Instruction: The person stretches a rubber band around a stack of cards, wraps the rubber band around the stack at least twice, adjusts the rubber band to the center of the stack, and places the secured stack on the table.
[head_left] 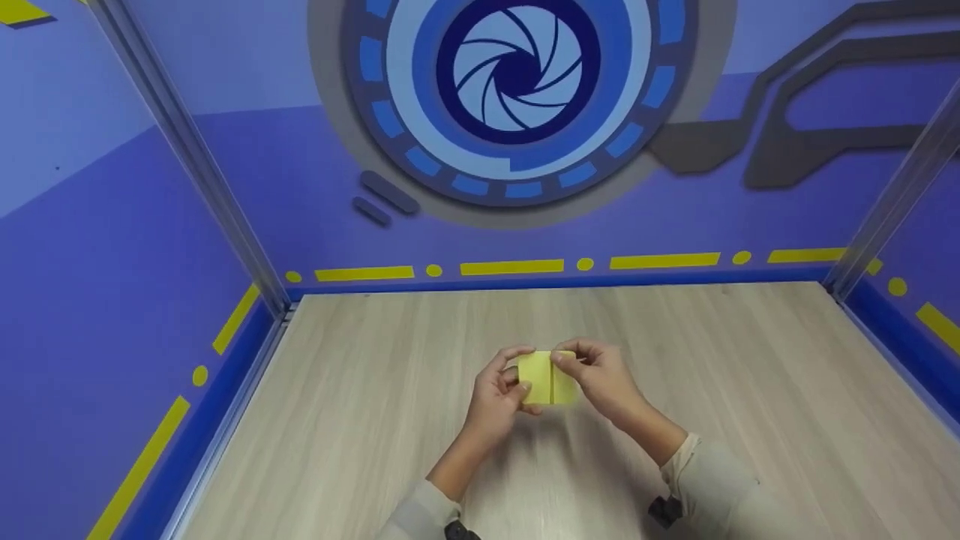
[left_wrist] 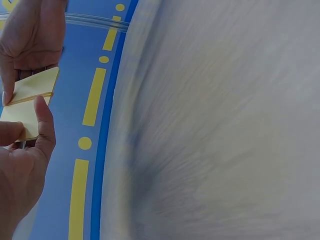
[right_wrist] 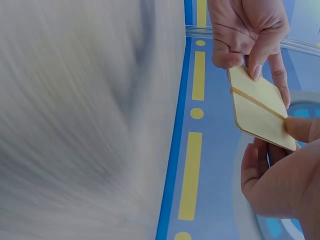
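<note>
A thin yellow square pad (head_left: 535, 379) with rounded corners is held up above the table between both hands. Across it runs a narrow tan band (right_wrist: 258, 102), like a rubber band, seen in the right wrist view. My left hand (head_left: 493, 399) grips the pad's left side, thumb on the face. The right hand (head_left: 607, 381) pinches it by the upper right, thumb and fingertips close to the band. In the left wrist view, the thumb and fingers of the left hand (left_wrist: 22, 172) sit on the lower end of the pad. The pad's back is hidden.
Below the hands lies a light wood-grain table (head_left: 360, 420). Blue and purple printed panels (head_left: 247, 195) with yellow dashes stand at the back and both sides, joined by metal corner posts (head_left: 187, 150).
</note>
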